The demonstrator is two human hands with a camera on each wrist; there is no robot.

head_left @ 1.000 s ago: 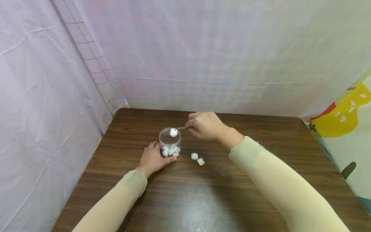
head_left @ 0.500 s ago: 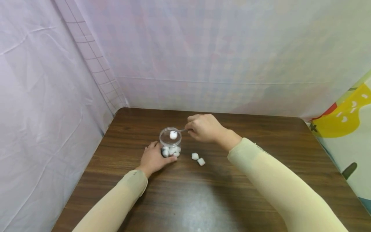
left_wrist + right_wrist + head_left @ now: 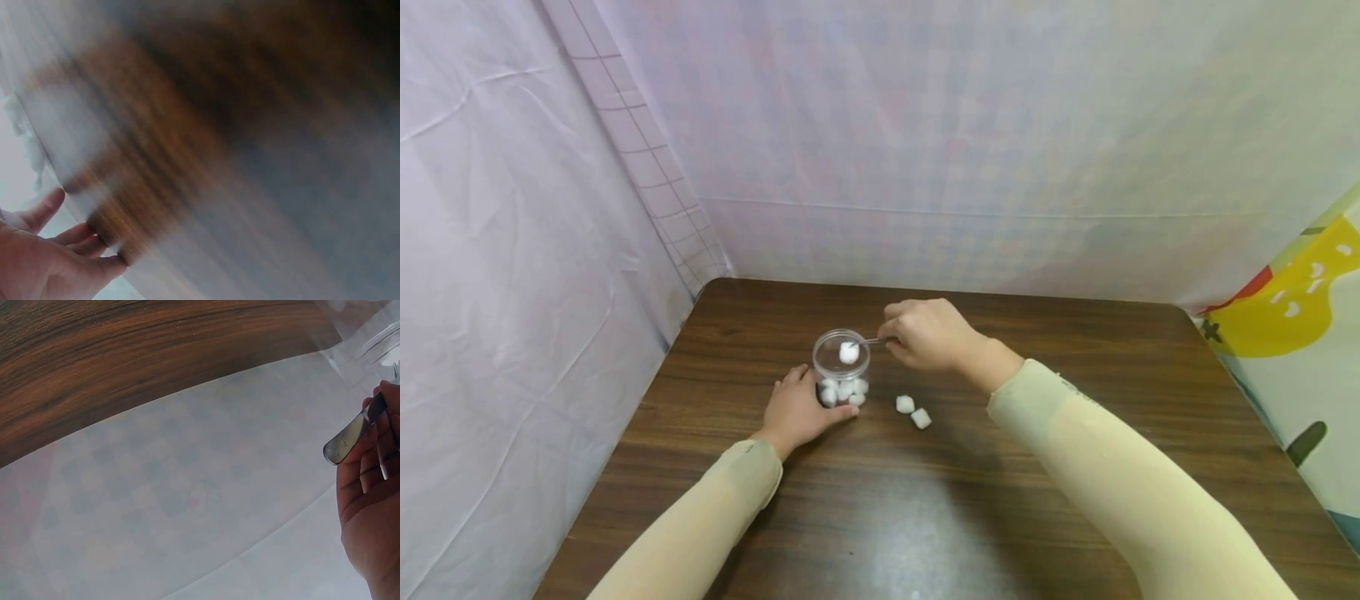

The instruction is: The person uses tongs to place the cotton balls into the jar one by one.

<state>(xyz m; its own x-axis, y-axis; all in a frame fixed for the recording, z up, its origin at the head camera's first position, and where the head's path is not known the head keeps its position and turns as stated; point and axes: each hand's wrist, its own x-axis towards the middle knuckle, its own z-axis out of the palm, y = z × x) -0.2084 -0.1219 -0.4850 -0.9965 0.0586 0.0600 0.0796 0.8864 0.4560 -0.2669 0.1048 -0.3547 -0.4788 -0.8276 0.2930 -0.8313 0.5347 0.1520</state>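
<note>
The person's left hand (image 3: 795,414) gripped a clear round plastic jar (image 3: 842,376), several white cotton-like balls (image 3: 846,390) inside it. The right hand (image 3: 931,333) pinched slim silver metal tweezers (image 3: 872,340), their tips holding one fluffy white ball (image 3: 849,353) at the jar's mouth. Two loose white pieces (image 3: 906,404) lay near the jar. By my reckoning, most was done; only those three remained.

Right hand (image 3: 374,509): curled round a flat silver metal tool (image 3: 345,444) — rounded end jutting out
Upper right: clear round plastic jar (image 3: 379,349) — partly visible
Upper left: dark brown wood-grain table (image 3: 125,375)
Below: pale, faintly checked cloth (image 3: 187,506)
</note>
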